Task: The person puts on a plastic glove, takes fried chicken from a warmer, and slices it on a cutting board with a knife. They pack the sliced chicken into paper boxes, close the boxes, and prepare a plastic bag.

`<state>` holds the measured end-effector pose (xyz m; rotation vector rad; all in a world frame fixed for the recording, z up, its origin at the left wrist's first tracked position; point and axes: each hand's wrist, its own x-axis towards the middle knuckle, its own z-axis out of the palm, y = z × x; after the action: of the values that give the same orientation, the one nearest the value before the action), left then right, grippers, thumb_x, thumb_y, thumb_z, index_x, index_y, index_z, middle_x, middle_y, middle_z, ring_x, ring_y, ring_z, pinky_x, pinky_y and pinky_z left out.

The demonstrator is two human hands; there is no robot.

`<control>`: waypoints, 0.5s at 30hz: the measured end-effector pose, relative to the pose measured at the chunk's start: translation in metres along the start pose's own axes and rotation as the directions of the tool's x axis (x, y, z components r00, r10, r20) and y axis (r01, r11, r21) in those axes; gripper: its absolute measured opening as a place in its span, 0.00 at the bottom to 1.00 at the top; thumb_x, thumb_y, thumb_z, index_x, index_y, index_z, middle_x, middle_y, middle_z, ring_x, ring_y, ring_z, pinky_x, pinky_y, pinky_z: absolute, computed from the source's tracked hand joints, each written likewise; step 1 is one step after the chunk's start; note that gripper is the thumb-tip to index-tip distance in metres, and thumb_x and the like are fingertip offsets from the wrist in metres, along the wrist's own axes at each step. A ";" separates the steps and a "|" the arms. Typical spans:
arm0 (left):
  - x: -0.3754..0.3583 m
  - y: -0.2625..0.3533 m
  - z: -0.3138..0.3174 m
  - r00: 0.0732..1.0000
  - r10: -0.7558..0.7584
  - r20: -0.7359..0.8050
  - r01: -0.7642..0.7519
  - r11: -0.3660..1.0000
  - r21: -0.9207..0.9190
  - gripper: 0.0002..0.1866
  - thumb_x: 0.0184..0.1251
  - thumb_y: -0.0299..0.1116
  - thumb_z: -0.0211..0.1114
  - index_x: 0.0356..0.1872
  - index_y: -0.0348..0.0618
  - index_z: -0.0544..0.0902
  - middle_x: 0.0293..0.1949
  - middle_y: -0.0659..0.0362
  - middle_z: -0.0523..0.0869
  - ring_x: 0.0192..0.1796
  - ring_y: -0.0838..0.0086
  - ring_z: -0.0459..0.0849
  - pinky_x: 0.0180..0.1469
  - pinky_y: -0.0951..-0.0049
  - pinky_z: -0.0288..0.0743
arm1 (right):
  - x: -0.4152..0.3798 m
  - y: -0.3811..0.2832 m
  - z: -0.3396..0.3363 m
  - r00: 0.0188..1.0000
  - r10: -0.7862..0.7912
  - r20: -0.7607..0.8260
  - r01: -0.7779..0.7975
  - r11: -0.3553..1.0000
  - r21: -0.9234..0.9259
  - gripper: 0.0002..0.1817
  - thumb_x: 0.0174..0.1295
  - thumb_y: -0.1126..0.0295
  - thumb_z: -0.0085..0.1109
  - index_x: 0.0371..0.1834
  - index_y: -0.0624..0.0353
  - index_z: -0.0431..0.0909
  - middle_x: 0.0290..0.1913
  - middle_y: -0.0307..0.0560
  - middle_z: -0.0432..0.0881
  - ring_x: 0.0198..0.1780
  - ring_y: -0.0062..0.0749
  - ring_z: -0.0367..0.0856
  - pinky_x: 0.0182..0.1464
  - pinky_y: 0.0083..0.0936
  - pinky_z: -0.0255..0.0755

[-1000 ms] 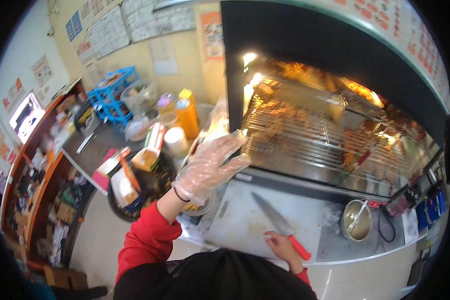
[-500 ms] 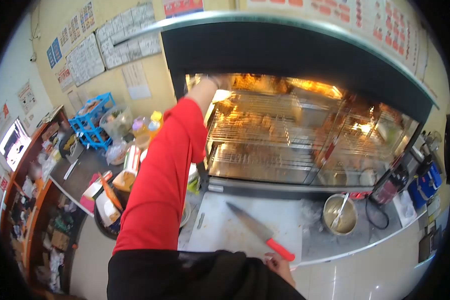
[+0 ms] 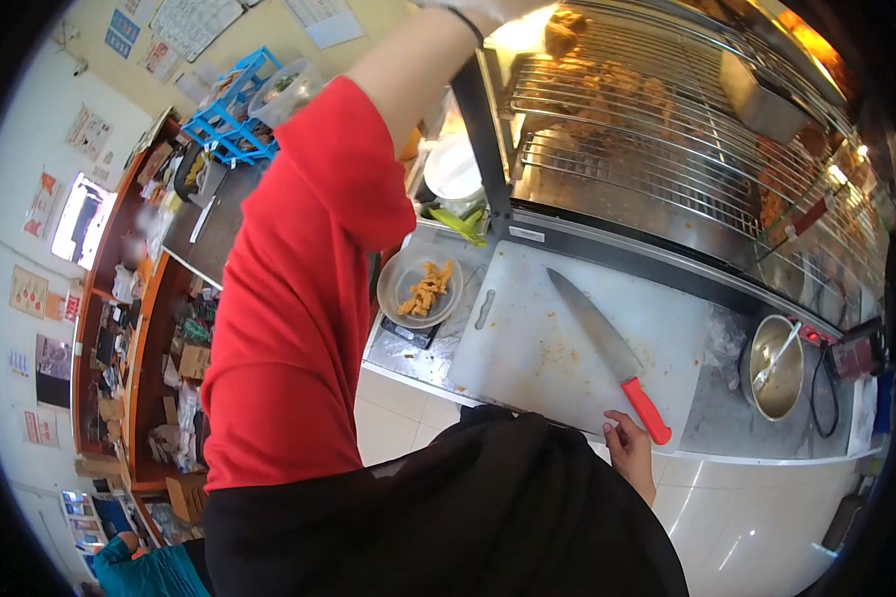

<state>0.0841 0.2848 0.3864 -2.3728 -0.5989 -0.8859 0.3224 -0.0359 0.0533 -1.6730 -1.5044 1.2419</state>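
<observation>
My left hand (image 3: 493, 8), apparently in a clear glove, is at the upper-left of the lit food warming cabinet (image 3: 627, 237); the frame's top edge cuts off its fingers. Wire racks (image 3: 617, 95) inside hold browned fried pieces. With loosely bent fingers and nothing in them, my right hand (image 3: 629, 456) rests by the front edge of the white cutting board (image 3: 513, 333), beside the red handle of a large knife (image 3: 599, 328). The knife lies diagonally on the crumb-strewn board. Left of it, a clear plastic bowl (image 3: 390, 289) holds fried strips (image 3: 426, 291) on a dark scale (image 3: 410, 334).
A metal bowl (image 3: 773, 400) with a pale-handled utensil stands at the counter's right. Green chillies (image 3: 458, 225) and a white bowl (image 3: 452, 167) are by the cabinet's left side. A blue crate (image 3: 224, 139) sits farther left. Another person in teal (image 3: 154, 573) is at lower left.
My view has turned and come closer to the cabinet, so my left hand now sits at the top edge. The bowl of fried strips has come into sight. The knife stays on the board.
</observation>
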 end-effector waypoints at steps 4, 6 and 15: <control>-0.021 0.009 -0.012 0.993 0.090 -0.070 -0.080 0.987 0.141 0.11 0.60 0.30 0.52 0.42 0.40 0.77 0.36 0.51 0.81 0.39 0.63 0.80 0.44 0.66 0.73 | 0.019 -0.024 0.010 0.994 -0.068 0.089 0.073 0.996 -0.054 0.11 0.54 0.72 0.56 0.41 0.60 0.76 0.17 0.47 0.70 0.19 0.29 0.67 0.25 0.23 0.63; -0.040 0.008 -0.008 0.949 0.123 -0.289 -0.112 0.992 0.055 0.13 0.62 0.32 0.52 0.45 0.39 0.75 0.38 0.50 0.80 0.39 0.61 0.80 0.44 0.66 0.73 | 0.025 -0.031 0.014 0.988 -0.091 0.121 0.101 0.992 -0.078 0.11 0.54 0.71 0.56 0.41 0.59 0.76 0.17 0.48 0.71 0.19 0.30 0.68 0.25 0.24 0.64; -0.278 0.104 -0.069 0.885 -0.299 0.358 0.339 0.939 -0.054 0.23 0.45 0.21 0.58 0.49 0.38 0.73 0.43 0.49 0.78 0.46 0.56 0.78 0.45 0.65 0.74 | 0.044 -0.041 0.023 0.970 -0.164 0.179 0.188 0.974 -0.128 0.11 0.54 0.69 0.56 0.41 0.55 0.77 0.20 0.51 0.75 0.21 0.36 0.73 0.26 0.27 0.66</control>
<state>-0.0798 0.1037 0.2048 -2.6018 -1.1348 -0.6471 0.2806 0.0110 0.0683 -1.5134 -1.8417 1.2277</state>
